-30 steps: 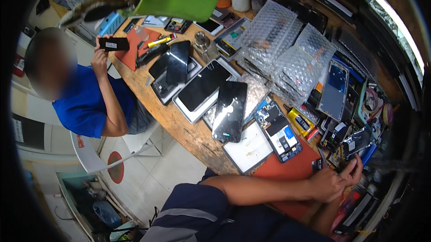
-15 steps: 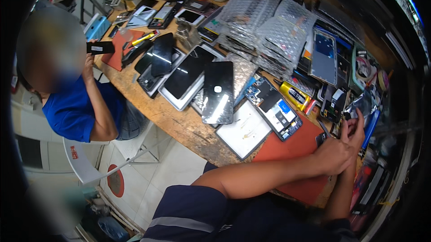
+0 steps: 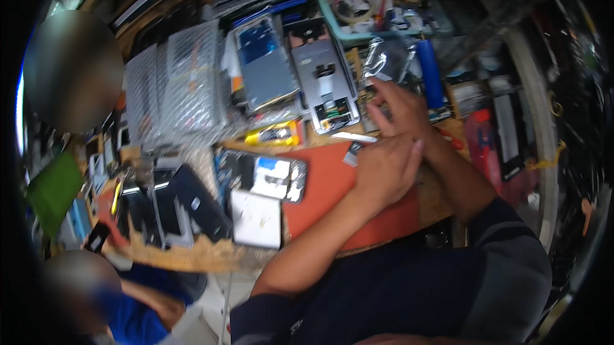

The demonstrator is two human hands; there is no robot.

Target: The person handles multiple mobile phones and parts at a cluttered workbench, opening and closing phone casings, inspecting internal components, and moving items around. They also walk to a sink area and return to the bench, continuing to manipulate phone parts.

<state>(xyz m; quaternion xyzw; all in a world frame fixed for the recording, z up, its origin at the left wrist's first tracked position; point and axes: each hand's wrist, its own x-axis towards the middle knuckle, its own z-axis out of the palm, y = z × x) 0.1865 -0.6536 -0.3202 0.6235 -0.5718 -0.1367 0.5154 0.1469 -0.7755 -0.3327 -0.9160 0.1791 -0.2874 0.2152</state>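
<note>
My right hand (image 3: 401, 109) reaches over the bench with thumb and forefinger apart, holding nothing that I can see. Just beyond its fingertips are a clear plastic bag (image 3: 391, 57) and some small parts, too blurred to name. Against my right wrist lies my left hand (image 3: 385, 171), its fingers bent and mostly hidden. Under my left forearm is a red-orange mat (image 3: 320, 178). A small dark piece (image 3: 352, 153) and a slim white strip (image 3: 354, 137) lie beside the left hand. An opened phone (image 3: 281, 177) with bared innards overlaps the mat's left edge.
Bubble-wrapped packets (image 3: 192, 82) are stacked at the far left. Phone or tablet housings (image 3: 265, 73) lie behind the yellow tube (image 3: 272, 134). A teal tray (image 3: 329, 22) of tape rolls stands at the back, near a blue cylinder (image 3: 430, 73). Another person (image 3: 150, 303) sits at lower left.
My view has swung to the right, so the bench items appear farther left. The right hand's fingers have spread; the left hand stays by the right wrist. The other person still holds a phone.
</note>
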